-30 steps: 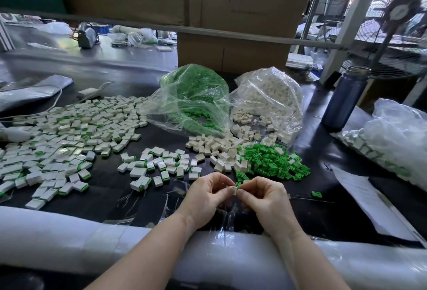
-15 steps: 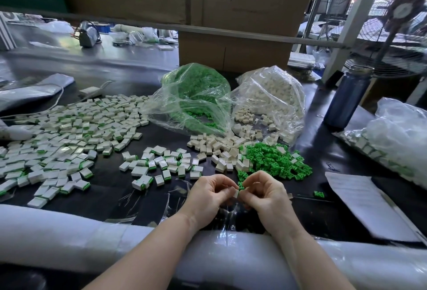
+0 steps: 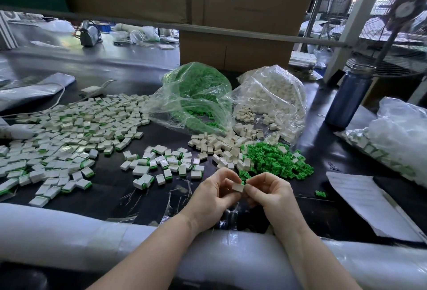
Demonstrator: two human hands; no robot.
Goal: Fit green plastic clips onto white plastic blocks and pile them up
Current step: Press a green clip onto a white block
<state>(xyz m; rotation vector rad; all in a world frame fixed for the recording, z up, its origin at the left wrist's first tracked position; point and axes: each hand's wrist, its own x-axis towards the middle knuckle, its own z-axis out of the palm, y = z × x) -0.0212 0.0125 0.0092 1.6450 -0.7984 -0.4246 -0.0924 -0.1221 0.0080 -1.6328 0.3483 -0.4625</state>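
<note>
My left hand (image 3: 213,193) and my right hand (image 3: 271,193) meet just above the black table's near edge, both pinching one white block (image 3: 238,188) between fingertips. Whether a clip is in it is hidden by my fingers. Just beyond lies a heap of loose green clips (image 3: 276,161), with loose white blocks (image 3: 219,145) to its left. A small group of fitted blocks (image 3: 161,166) lies left of my hands, and a large spread of fitted blocks (image 3: 64,138) covers the table's left side.
Behind the heaps stand a clear bag of green clips (image 3: 196,95) and a clear bag of white blocks (image 3: 275,95). A dark bottle (image 3: 350,97), a bag of finished parts (image 3: 392,137) and a paper sheet (image 3: 362,204) are at right. Padded wrap (image 3: 69,232) lines the near edge.
My hands have stayed together at the same spot; the fingers have shifted so the white block between them now shows more plainly.
</note>
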